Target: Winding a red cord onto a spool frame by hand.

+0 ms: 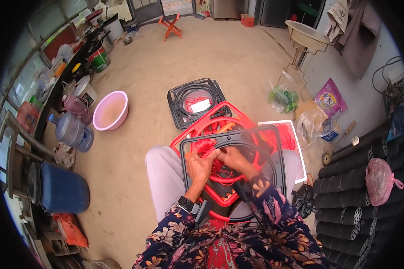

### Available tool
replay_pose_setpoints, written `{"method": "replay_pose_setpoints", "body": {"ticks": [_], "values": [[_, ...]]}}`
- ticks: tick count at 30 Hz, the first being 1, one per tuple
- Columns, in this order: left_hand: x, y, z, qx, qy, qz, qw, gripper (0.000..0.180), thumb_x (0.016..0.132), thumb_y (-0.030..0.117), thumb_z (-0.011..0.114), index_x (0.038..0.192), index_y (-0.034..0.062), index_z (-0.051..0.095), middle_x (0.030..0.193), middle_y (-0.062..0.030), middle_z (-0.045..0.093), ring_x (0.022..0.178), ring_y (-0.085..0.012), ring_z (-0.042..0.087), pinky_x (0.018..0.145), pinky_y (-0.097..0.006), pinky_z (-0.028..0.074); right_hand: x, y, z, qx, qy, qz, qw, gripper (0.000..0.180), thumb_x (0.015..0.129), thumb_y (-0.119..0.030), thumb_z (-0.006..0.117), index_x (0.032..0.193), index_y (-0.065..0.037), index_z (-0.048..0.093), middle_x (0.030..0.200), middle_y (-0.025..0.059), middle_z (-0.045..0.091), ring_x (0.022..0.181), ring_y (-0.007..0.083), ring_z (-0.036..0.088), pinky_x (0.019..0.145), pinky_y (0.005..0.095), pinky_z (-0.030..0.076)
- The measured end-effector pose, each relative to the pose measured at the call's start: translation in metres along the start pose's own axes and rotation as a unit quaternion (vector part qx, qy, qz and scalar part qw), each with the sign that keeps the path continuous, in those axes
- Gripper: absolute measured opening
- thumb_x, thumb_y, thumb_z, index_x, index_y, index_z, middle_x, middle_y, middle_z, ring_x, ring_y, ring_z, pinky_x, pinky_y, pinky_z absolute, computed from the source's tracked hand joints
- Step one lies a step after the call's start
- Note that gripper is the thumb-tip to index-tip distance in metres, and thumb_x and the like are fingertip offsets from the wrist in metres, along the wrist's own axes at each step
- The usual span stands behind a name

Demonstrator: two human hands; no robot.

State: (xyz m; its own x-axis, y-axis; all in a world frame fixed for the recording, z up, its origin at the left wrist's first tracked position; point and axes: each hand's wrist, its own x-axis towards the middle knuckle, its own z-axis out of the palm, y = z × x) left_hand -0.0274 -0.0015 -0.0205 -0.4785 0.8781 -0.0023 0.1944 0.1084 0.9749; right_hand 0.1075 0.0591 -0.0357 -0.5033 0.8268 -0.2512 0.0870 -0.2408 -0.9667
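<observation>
At the centre of the frame, a seated person held a black square plastic frame (278, 148) with a round inner ring across the lap, with a red frame (197, 127) of the same shape stacked just behind and under it. The left hand (201, 163) was closed around a bunch of red cord (205, 145), pinching it against the inner ring near the frame's upper left part. The right hand (235, 158) lay just beside it, its fingers curled over the same ring; whether it gripped a strand or only steadied the rim could not be told. A loop of the cord hung down through the opening toward the lower centre.

Judging from this, the step in hand was binding or weaving the cord around the ring, with only a short stretch of the ring covered. The next move would likely call for keeping the strand taut with one hand while the other fed it through the opening, and for holding the two frames from sliding on the lap.

Just above, on the concrete floor (220, 58), lay another black frame (195, 101) with a small hank of red cord inside. A pink basin (111, 110) stood in the middle left, a clear water jug (72, 131) beside it, and stacked black perforated tubes (350, 197) filled the lower right.
</observation>
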Motion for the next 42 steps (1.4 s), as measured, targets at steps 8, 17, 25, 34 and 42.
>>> {"method": "replay_pose_setpoints", "body": {"ticks": [8, 17, 25, 34, 42], "values": [[-0.004, 0.0, 0.005, 0.089, 0.053, 0.009, 0.995, 0.049, 0.069, 0.046, 0.081, 0.1, 0.0094, 0.071, 0.083, -0.0125, 0.073, 0.078, -0.0331, 0.07, 0.07, -0.043, 0.052, -0.044, -0.079, 0.016, -0.421, 0.193, -0.316, 0.828, 0.031, 0.077, -0.02, 0.07, 0.104, -0.006, 0.064, 0.101, 0.0123, 0.06, 0.098, 0.0316, 0.054, 0.087, 0.0408, 0.042], [-0.005, 0.002, -0.006, 0.058, 0.032, 0.03, 0.997, 0.07, 0.068, 0.05, 0.082, 0.117, 0.0042, 0.06, 0.078, -0.0158, 0.07, 0.079, -0.0372, 0.068, 0.07, -0.045, 0.051, -0.004, -0.112, 0.032, 0.004, 0.112, -0.223, 0.968, 0.033, 0.092, -0.031, 0.061, 0.106, -0.001, 0.067, 0.097, 0.0079, 0.069, 0.089, 0.0167, 0.064, 0.086, 0.0308, 0.049], [-0.001, -0.001, -0.004, 0.103, 0.043, 0.003, 0.994, 0.08, 0.065, 0.049, 0.084, 0.129, 0.0072, 0.059, 0.099, -0.0189, 0.071, 0.091, -0.0318, 0.069, 0.079, -0.039, 0.051, -0.095, -0.145, -0.04, 0.426, -0.022, -0.114, 0.897, 0.034, 0.096, -0.047, 0.049, 0.081, -0.016, 0.046, 0.053, -0.0067, 0.038, 0.044, 0.0106, 0.041, 0.047, 0.029, 0.041], [0.007, -0.013, -0.006, 0.062, 0.013, 0.015, 0.998, 0.051, 0.072, 0.042, 0.082, 0.11, 0.01, 0.073, 0.089, -0.0149, 0.073, 0.082, -0.0265, 0.07, 0.076, -0.035, 0.052, -0.283, -0.07, -0.068, 0.28, 0.044, 0.229, 0.931, 0.039, 0.092, -0.026, 0.058, 0.121, 0.001, 0.055, 0.055, 0.0057, 0.05, 0.039, 0.0149, 0.047, 0.042, 0.0313, 0.044], [0.016, -0.008, -0.014, 0.054, -0.032, -0.006, 0.998, 0.033, 0.077, 0.034, 0.079, 0.098, 0.0092, 0.076, 0.073, -0.0076, 0.071, 0.064, -0.0151, 0.063, 0.063, -0.031, 0.048, -0.332, -0.021, -0.049, 0.145, -0.048, 0.398, 0.905, 0.02, 0.088, -0.023, 0.069, 0.085, -0.003, 0.065, 0.064, -0.0004, 0.059, 0.051, 0.0076, 0.052, 0.05, 0.024, 0.04]]}}
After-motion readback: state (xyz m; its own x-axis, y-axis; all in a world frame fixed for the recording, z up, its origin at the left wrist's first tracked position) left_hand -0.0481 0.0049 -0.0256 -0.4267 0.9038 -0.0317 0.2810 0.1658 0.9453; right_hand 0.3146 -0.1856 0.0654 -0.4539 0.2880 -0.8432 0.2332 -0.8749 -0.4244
